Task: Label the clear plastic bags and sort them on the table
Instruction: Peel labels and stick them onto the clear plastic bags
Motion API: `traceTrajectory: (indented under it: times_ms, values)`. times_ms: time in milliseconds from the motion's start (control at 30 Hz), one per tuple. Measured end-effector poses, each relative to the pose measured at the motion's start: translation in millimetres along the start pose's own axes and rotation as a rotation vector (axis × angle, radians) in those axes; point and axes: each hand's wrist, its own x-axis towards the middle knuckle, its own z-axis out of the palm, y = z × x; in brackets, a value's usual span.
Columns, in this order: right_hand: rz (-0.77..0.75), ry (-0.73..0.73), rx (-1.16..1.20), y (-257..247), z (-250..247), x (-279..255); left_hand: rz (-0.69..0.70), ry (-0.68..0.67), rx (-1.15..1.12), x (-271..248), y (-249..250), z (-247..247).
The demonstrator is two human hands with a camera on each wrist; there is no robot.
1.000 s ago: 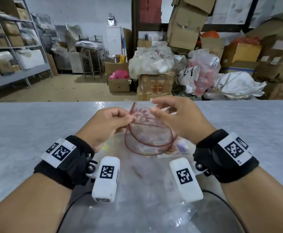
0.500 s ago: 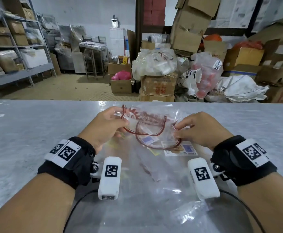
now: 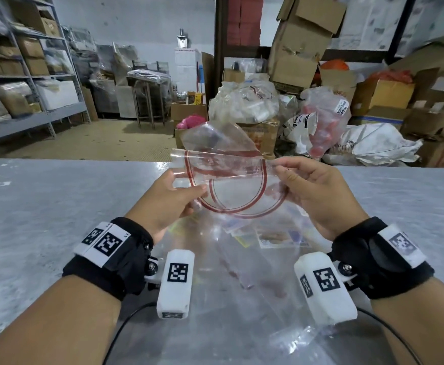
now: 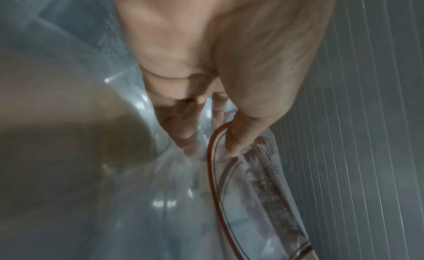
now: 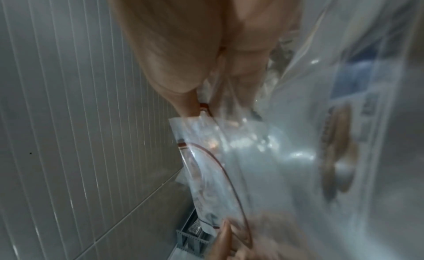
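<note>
Left hand [image 3: 167, 204] and right hand [image 3: 318, 192] each pinch the crinkled, red-lined clear bag [image 3: 231, 177] above the grey table [image 3: 44, 206]

Black wristbands [image 3: 110, 255], white tagged cameras [image 3: 175, 283]

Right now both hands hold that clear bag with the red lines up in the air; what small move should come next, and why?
Probably lower the clear bag flat onto the table. The left hand and right hand pinch its opposite edges in mid-air, and the labels lie below.
</note>
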Motion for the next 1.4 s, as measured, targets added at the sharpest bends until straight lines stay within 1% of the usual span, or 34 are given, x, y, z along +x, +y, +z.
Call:
traceTrajectory:
  times_ms: [100,167,233,300,333,400,467,567,633,700,867,1033,1133,1200,1267,1400]
  values:
    - [0.034,-0.015,0.067,-2.5,3.7,-1.4,0.009,0.003,-0.015,-1.4,2.2,0.6]
    - [0.069,-0.035,0.098,-3.1,5.1,-3.1,0.043,0.034,-0.047,-2.0,3.9,1.8]
    - [0.162,-0.016,0.095,-0.7,4.5,-2.6,0.075,0.071,-0.105,-1.6,5.4,1.8]
    - [0.276,0.023,0.151,1.6,3.8,-2.5,0.078,0.092,-0.178,0.3,5.3,-0.2]
    - [0.33,0.015,0.18,2.3,3.4,-2.4,0.068,0.099,-0.211,1.6,4.7,-1.6]
    - [0.427,-0.046,0.189,-1.2,4.8,-4.0,0.032,0.126,-0.241,3.0,3.2,-3.1]
    - [0.486,-0.087,0.198,-7.5,7.0,-6.8,0.003,0.156,-0.258,3.6,1.1,-2.6]
    - [0.473,-0.148,0.199,-11.6,8.9,-8.5,-0.018,0.159,-0.289,4.3,-0.8,-1.9]
    - [0.452,-0.133,0.228,-11.0,9.8,-8.6,-0.036,0.14,-0.303,6.0,-1.9,-4.3]
    - [0.472,-0.095,0.257,-6.5,7.5,-7.7,-0.05,0.11,-0.313,6.7,-1.6,-6.5]
    - [0.555,-0.084,0.292,-5.1,7.0,-7.5,0.028,0.108,-0.32,1.3,3.4,-3.1]
    - [0.542,-0.073,0.3,-6.6,7.2,-6.4,0.074,0.105,-0.356,-0.8,5.0,-1.7]
    - [0.546,-0.062,0.281,-4.7,7.0,-4.9,0.078,0.089,-0.35,-0.3,4.8,-1.3]
    - [0.551,-0.082,0.257,-5.2,7.7,-5.7,0.07,0.068,-0.34,-1.1,5.2,-0.2]
    - [0.532,-0.105,0.248,-6.2,9.2,-7.0,0.068,0.035,-0.3,-3.1,6.0,0.6]
    - [0.402,-0.147,0.19,-9.6,11.0,-8.7,0.063,-0.008,-0.262,-7.0,9.4,2.9]
